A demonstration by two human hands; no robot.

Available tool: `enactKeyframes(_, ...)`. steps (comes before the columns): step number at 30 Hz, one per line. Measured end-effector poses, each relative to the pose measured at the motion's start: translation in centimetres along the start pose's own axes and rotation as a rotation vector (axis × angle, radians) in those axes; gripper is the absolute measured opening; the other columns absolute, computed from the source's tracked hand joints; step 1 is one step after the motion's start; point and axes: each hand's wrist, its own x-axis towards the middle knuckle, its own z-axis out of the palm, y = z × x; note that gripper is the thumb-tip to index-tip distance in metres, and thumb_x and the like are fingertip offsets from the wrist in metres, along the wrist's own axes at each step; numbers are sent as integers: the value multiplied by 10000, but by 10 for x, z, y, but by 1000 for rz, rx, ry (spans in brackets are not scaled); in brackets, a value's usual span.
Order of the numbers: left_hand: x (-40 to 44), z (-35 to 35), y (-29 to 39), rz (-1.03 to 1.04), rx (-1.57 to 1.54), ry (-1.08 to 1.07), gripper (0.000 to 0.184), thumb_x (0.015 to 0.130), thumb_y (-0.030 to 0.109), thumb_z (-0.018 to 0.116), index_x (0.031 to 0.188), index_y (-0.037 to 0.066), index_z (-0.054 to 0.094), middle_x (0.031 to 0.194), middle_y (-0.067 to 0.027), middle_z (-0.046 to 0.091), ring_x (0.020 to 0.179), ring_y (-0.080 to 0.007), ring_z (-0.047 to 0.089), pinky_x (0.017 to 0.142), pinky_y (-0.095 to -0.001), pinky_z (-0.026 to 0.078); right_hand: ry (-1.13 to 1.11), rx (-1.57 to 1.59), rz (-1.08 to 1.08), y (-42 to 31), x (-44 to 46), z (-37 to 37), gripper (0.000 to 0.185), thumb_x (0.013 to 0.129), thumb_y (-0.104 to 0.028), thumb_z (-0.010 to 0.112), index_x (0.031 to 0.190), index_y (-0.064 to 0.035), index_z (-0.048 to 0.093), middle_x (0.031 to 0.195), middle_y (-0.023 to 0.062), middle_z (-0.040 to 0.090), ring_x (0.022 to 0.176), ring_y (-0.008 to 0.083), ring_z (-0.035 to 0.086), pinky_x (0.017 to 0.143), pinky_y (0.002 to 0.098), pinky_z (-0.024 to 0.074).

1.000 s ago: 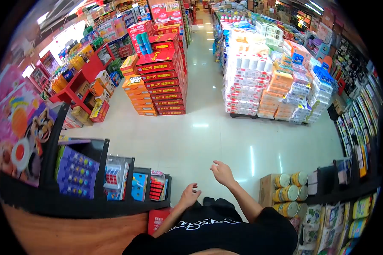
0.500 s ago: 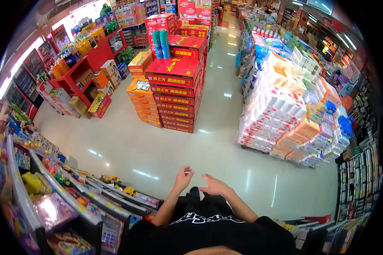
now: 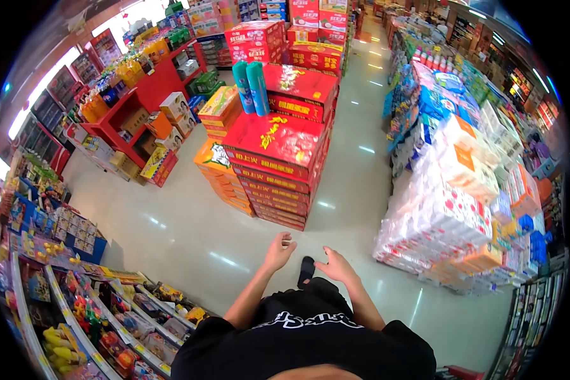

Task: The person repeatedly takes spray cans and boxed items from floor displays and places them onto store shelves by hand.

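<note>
My left hand is held out in front of my body with nothing in it, its fingers loosely bent and apart. To its right, my right hand is also empty, thumb and fingers apart. Neither touches anything. Ahead of both hands stands a tall stack of red drink cartons, with orange cartons against its left side. Two teal spray cans stand upright on the red cartons. Below the hands, one dark shoe shows on the floor.
Plastic-wrapped paper rolls are piled high on the right. Shelves of small packaged goods curve along the near left. A red shelf with bottles on top stands at the back left. A pale shiny floor runs between the stacks.
The red stack and the spray cans now appear closer and larger. Both hands have risen slightly in view and sit a little farther apart. A shoe now shows clearly between them.
</note>
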Motion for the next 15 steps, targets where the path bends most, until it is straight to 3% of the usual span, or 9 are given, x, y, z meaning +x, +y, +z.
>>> enactKeyframes(7,192,-76,48,184,73,234,484,857,185,733,1250,-38,560,1179,-199,604,1042,-295,632,852,-369,540,48,100,-142,-63,170,-88,670,871,-327,686,1394,31,468,1308,254,589,1216,383,570,1027,427,455)
enactKeyframes(9,234,-104,109,285,223,328,491,862,150,731,1290,-7,549,1199,-162,598,1094,-257,604,877,-359,521,70,113,-208,-86,211,-103,647,885,-316,684,1390,28,472,1282,234,613,1163,357,614,989,417,484)
enactKeyframes(11,283,-133,146,463,434,396,515,871,159,723,1311,-24,528,1254,-183,564,1131,-288,583,925,-370,505,30,192,-186,-112,242,-114,615,899,-309,685,1374,28,486,1255,216,631,1081,321,657,932,402,513)
enactKeyframes(13,333,-153,180,496,405,456,564,865,153,723,1349,-31,498,1317,-206,529,1200,-336,540,1011,-394,458,60,275,-251,-115,282,-110,565,906,-285,705,1339,23,514,1221,192,652,945,261,704,834,369,552)
enactKeyframes(15,380,-170,207,629,450,571,623,865,158,719,1402,-18,456,1401,-224,470,1276,-372,478,1066,-420,413,85,294,-282,-117,321,-103,557,898,-278,717,1327,19,523,1206,190,657,937,259,703,823,360,554)
